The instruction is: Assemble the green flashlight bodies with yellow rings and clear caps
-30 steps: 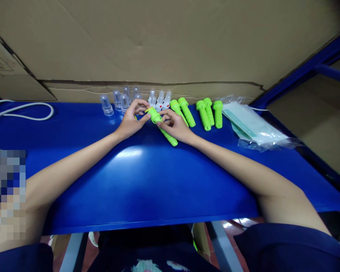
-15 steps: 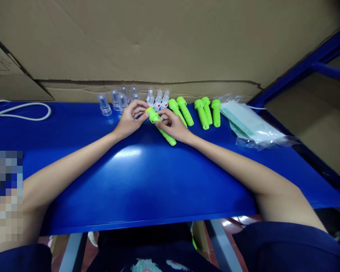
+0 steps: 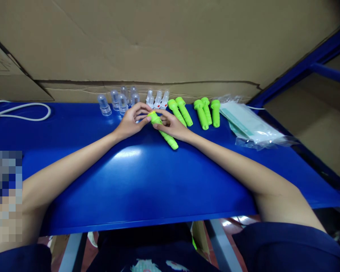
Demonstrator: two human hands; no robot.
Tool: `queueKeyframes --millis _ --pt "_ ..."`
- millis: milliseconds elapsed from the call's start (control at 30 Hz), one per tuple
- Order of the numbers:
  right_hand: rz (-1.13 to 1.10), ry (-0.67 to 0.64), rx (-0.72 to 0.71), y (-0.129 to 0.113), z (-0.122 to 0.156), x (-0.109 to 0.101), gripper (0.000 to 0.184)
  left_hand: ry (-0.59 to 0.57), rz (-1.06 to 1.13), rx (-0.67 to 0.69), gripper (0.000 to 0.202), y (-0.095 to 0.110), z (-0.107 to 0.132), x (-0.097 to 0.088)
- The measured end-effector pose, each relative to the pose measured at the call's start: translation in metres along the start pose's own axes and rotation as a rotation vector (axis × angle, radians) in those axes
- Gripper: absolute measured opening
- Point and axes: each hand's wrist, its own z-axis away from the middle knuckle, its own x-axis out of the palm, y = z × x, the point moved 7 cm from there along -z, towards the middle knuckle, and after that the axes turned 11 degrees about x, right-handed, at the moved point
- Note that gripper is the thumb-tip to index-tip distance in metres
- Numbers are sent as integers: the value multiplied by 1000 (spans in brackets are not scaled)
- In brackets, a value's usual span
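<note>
A lime-green flashlight (image 3: 170, 140) slants over the blue table, its yellowish head end up and left, its tail towards me. My left hand (image 3: 133, 120) pinches the rim of the head between thumb and fingers. Just below the head, my right hand (image 3: 171, 124) is closed round the body, hiding part of it. Behind my hands stand several clear plastic domed caps (image 3: 104, 105) and several small white pieces with clear tops (image 3: 158, 100), some with a red dot. More green flashlights (image 3: 184, 111) lie to the right of my right hand.
Further right lies a clear plastic bag (image 3: 251, 122) with white and pale green sheets. A looped white cable (image 3: 35, 118) rests at the left. Cardboard (image 3: 147, 45) walls off the back of the blue table (image 3: 147, 189); a blue metal frame (image 3: 303, 56) rises at the right.
Both hands and the flashlight have shifted slightly right and towards me. My left fingers have moved a little around the head end. Everything else stays put.
</note>
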Motion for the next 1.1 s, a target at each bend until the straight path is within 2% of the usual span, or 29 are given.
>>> queueKeyframes --millis 267,467,733,900,1100 --pt "-64 50 -14 -4 2 -1 53 48 10 -31 30 -3 -1 -4" --pt "-127 43 32 -5 2 -2 55 60 -17 -41 36 -5 -2 -5" --pt "-189 -15 89 -6 1 5 54 21 -65 -28 42 3 -1 -3" --pt "-195 -81 94 -6 1 7 64 -32 -109 42 53 11 -2 0" --pt "-203 -114 62 -17 -4 11 69 24 -161 71 55 9 -4 -5"
